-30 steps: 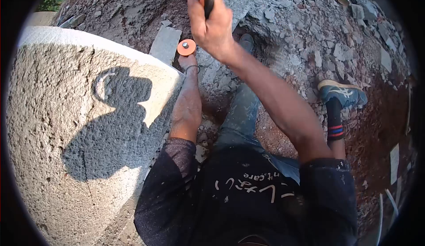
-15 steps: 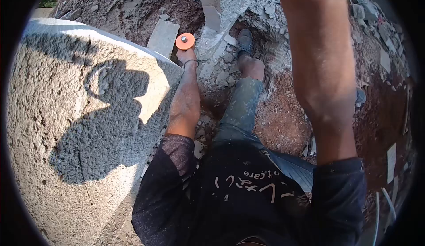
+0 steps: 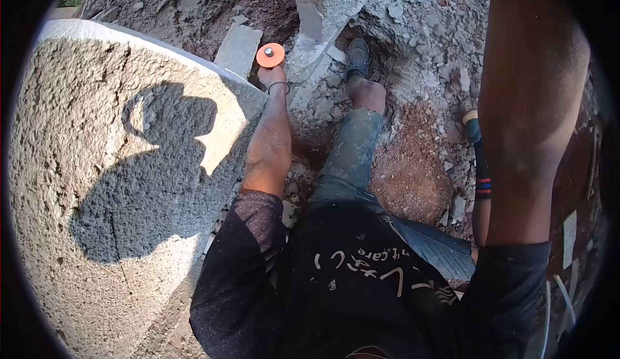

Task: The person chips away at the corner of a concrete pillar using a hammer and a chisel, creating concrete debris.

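Note:
My left hand (image 3: 269, 76) is closed around a chisel with a round orange hand guard (image 3: 261, 57). The chisel's metal striking head (image 3: 268, 52) pokes up through the guard's middle, while its lower end is hidden beneath hand and guard. This hand is beside the far corner of a thick, rough concrete slab (image 3: 71, 165). A flat grey stone piece (image 3: 237, 50) lies just beyond it. On the right, my raised right forearm (image 3: 529, 94) runs out through the top of the view, so the hand and anything in it are out of sight.
My one foot, in a dark shoe (image 3: 357, 55), stands in a hollow among broken rubble (image 3: 420, 42). The other leg, with a striped sock (image 3: 483, 186), is bent at the right. A mound of reddish soil (image 3: 413, 171) lies between my legs. Thin pale strips (image 3: 568, 239) lie far right.
My right forearm has swung outward to the right, uncovering rubble and my right lower leg. My left hand stays at the same place with the chisel.

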Demonstrator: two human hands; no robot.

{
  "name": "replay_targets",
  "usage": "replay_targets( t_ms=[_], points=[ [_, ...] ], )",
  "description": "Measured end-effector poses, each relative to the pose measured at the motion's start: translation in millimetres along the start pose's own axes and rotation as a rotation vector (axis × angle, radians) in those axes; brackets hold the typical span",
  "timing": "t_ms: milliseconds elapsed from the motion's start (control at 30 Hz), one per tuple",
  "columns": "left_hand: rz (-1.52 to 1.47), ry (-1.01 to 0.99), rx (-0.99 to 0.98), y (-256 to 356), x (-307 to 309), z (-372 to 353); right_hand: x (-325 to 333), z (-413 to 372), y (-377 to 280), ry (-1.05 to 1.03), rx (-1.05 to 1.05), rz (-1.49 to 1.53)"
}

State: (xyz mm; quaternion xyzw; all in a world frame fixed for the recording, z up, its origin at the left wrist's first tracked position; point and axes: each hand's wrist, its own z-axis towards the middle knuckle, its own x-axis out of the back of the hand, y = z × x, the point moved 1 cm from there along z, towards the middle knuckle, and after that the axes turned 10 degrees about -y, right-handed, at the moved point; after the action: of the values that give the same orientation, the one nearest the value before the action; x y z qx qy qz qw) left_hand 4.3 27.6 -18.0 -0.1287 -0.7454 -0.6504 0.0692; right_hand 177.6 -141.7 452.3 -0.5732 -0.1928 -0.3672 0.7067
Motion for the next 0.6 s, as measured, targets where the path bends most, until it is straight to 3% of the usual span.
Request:
replay_targets(
  t_ms=[100, 133, 200, 267, 300, 333, 400, 500, 600],
  points=[
    [-0.048, 0.031, -0.057, 35, 3, -22, -111, -9, 66, -0.091, -0.248, 0.149],
    [-0.115, 0.061, -0.115, 52, -1, -29, -164, -27, 100, -0.211, -0.364, 0.127],
    [-0.134, -0.010, -0.056, 24, -1, -21, -232, -86, 157, -0.568, -0.533, -0.046],
    [-0.018, 0.036, -0.021, 2, -3, 4, -184, -48, 137, -0.554, -0.433, -0.016],
    [0.053, -0.057, -0.066, -20, 1, 16, -150, -50, 114, -0.551, -0.419, 0.051],
    [0.017, 0.015, -0.121, 17, 0, -6, -107, -26, 82, -0.372, -0.336, 0.138],
    [-0.046, -0.001, -0.065, -28, -3, 20, -31, 18, 25, -0.227, -0.142, -0.030],
    [-0.079, 0.009, -0.049, -26, -2, 18, 30, 5, -4, -0.070, 0.027, -0.076],
    [-0.203, -0.043, -0.002, 1, -1, 3, 36, -49, 11, 0.054, -0.012, -0.128]
  ],
)
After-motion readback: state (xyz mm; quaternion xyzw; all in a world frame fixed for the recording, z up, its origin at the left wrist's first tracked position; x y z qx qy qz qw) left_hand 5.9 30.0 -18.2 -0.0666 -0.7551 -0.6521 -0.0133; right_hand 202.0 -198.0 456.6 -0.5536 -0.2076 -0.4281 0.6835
